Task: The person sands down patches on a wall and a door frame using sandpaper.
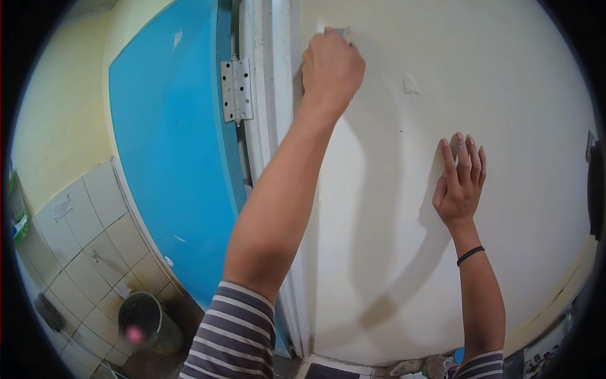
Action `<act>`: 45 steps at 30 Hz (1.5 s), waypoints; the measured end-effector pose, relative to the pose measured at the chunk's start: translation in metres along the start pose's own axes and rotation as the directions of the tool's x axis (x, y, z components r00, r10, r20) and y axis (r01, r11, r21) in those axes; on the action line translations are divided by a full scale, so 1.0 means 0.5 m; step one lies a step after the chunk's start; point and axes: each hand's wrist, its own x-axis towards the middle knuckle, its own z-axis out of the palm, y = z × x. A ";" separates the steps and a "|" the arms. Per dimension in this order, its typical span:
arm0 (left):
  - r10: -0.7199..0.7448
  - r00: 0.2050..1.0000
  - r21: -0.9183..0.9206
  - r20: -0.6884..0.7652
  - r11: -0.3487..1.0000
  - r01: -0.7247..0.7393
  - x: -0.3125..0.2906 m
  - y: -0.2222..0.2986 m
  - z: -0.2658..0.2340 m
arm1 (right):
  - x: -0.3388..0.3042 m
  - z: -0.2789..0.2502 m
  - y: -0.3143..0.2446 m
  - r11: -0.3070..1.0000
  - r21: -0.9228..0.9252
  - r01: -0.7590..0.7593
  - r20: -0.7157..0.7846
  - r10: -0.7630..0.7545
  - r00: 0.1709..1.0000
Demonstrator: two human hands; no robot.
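Raised high beside the white door frame [278,126], my left hand [333,66] is closed around a scraper. Only the scraper's flat grey blade [343,31] shows, poking out past the knuckles against the cream wall [404,208]; its handle is hidden by my fingers. Lower down and to the right, my right hand [463,180] rests on the same wall with its fingers stretched out, holding nothing. Pale dust marks some of its fingertips. Between the hands, the wall has a rough chipped patch [410,84] and a small dark hole below it.
A blue door [170,126] on a metal hinge [237,90] stands to the left. Beyond it are white wall tiles [88,234] and a dark bucket [161,328] with something pink. Plastic bags [435,365] lie at the wall's foot. A dark object [595,189] borders the right edge.
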 end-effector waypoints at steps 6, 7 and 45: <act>-0.026 0.999 0.007 0.025 1.000 0.026 -0.030 -0.013 0.016 | -0.001 -0.002 0.004 1.000 -0.008 -0.012 -0.014 0.012 1.000; -0.050 0.997 0.001 0.061 0.999 0.050 -0.040 -0.017 0.023 | -0.003 0.000 0.005 1.000 -0.017 -0.012 -0.014 0.012 1.000; 0.084 0.996 0.002 0.044 0.996 -0.084 -0.110 0.036 0.021 | 0.001 -0.001 -0.011 0.997 0.062 -0.052 -0.004 0.052 0.999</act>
